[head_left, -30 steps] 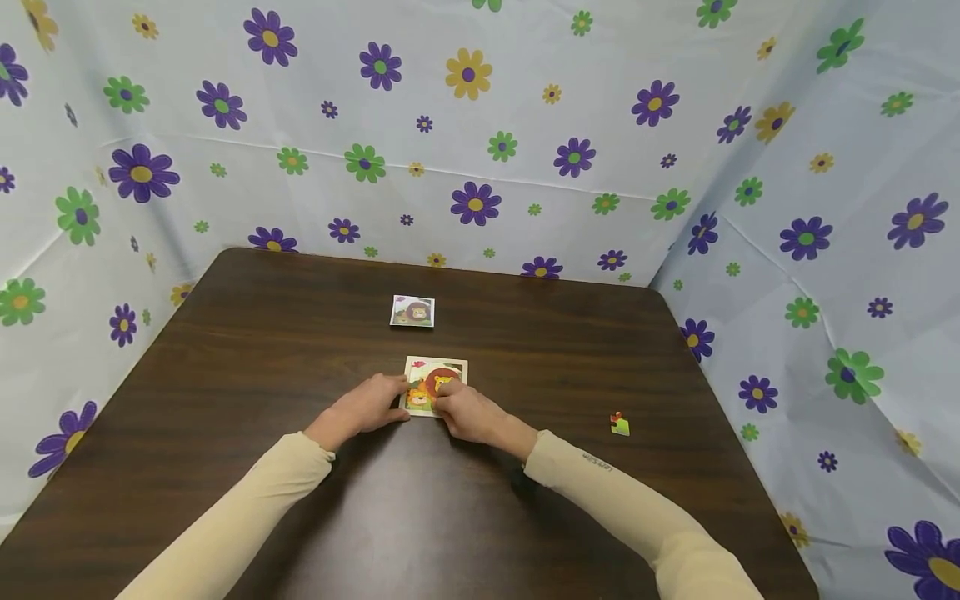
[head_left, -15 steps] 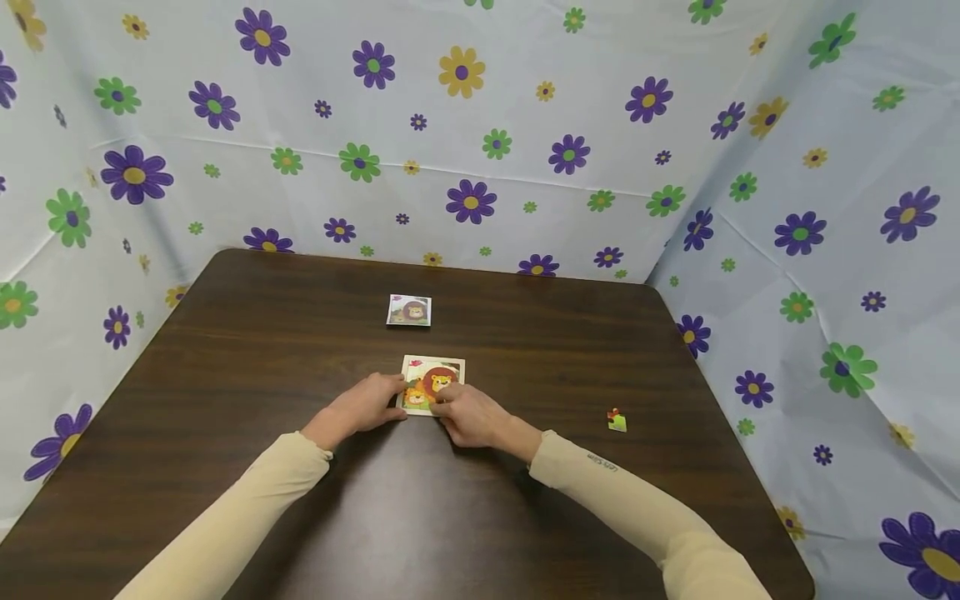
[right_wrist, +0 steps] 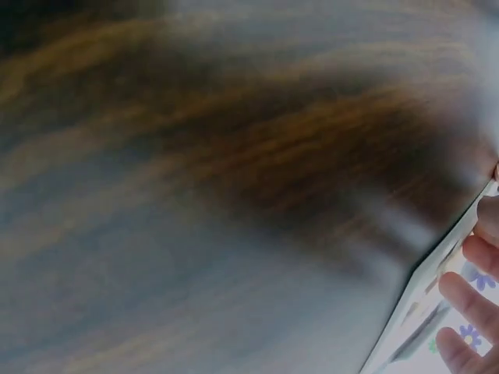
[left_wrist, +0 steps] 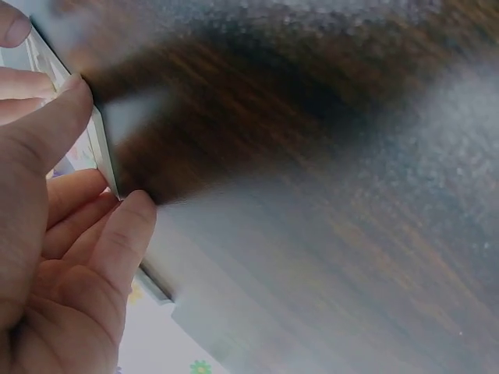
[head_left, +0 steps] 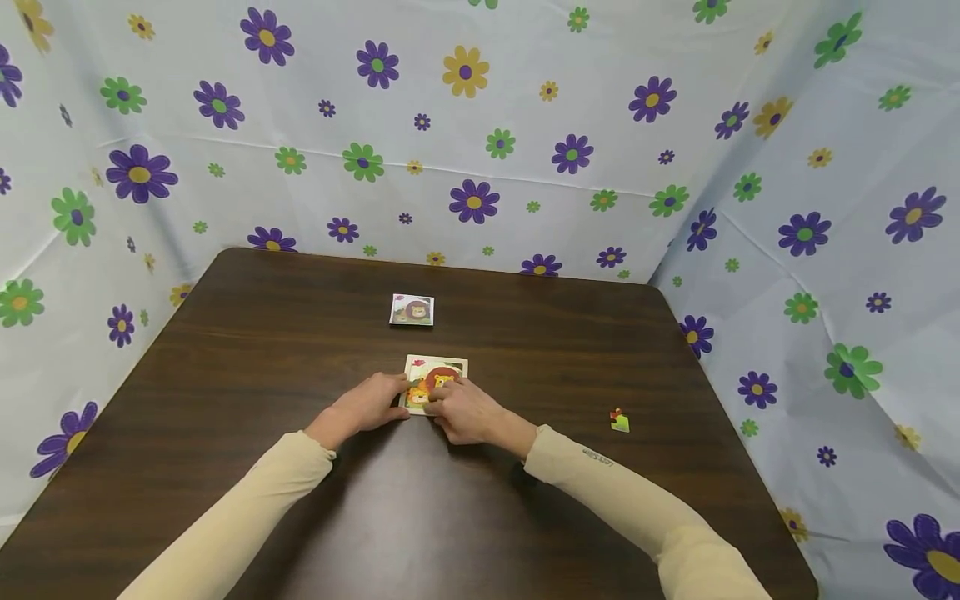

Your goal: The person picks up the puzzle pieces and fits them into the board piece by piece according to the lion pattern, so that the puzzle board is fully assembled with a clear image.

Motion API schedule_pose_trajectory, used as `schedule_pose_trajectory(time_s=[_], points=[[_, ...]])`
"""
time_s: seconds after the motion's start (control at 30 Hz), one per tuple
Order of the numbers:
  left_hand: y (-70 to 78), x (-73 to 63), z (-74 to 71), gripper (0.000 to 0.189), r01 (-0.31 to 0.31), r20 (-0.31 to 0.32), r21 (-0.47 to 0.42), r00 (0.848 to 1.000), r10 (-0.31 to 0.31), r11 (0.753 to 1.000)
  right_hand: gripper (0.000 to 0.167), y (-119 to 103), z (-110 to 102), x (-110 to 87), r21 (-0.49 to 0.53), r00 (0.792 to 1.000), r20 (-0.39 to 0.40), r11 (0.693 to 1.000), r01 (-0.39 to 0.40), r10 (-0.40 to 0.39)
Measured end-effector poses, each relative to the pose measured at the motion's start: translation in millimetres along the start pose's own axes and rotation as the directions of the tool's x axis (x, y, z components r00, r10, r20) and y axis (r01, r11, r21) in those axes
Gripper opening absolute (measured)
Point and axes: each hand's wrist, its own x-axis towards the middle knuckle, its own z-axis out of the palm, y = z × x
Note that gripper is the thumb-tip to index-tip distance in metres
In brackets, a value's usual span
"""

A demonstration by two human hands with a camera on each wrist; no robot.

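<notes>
A square jigsaw puzzle board (head_left: 437, 362) with a pale frame and a lion picture lies mid-table. My left hand (head_left: 367, 403) holds its left side, thumb at the near corner. In the left wrist view, the left thumb and finger (left_wrist: 129, 226) are against the board's edge. My right hand (head_left: 471, 412) reaches over the lower right of the picture, its fingertips on it. Whether a piece is pinched under those fingers is hidden. In the right wrist view, bent fingers (right_wrist: 468, 300) hang over the board's rim. One loose puzzle piece (head_left: 620, 422), green with red, lies off to the right.
Behind the board lies a small picture card (head_left: 412, 311) with the same lion design in paler colours. The dark wooden table (head_left: 300, 308) has rounded far corners. A flowered white cloth (head_left: 525, 108) hangs along its back and sides.
The right fingertips have shifted slightly left and nearer over the lower part of the picture. The left hand keeps its hold, and the loose piece and card stay put.
</notes>
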Motion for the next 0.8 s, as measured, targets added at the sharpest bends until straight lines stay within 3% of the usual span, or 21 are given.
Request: schedule_pose_trajectory(time_s=[0.17, 0.3, 0.43, 0.63, 0.8], points=[[-1.7, -2.1, -0.5, 0.043, -0.003, -0.015, -0.007, 1.0, 0.003, 1.0, 0.02, 0, 2, 4.8, 0.006, 0.999, -0.026, 1.0, 0.023, -0.023], [-2.0, -3.1, 0.5, 0.042, -0.006, -0.017, -0.01, 1.0, 0.006, 1.0, 0.02, 2, 2, 5.7, 0.101, 0.998, -0.049, 0.993, 0.055, -0.05], [-2.6, -2.9, 1.8, 0.043, -0.009, 0.006, -0.005, 1.0, 0.009, 1.0, 0.026, 4, 3, 0.5, 0.179, 0.999, -0.009, 0.983, 0.047, -0.046], [-4.6, -3.8, 1.6, 0.045, 0.017, 0.011, 0.005, 1.0, -0.017, 1.0, 0.024, 3, 3, -4.7, 0.172, 0.999, 0.001, 0.984, 0.047, -0.047], [-4.3, -1.0, 0.1, 0.045, -0.002, 0.005, 0.008, 1.0, 0.002, 1.0, 0.027, 7, 0, -2.8, 0.181, 1.0, 0.017, 0.983, 0.02, -0.024]])
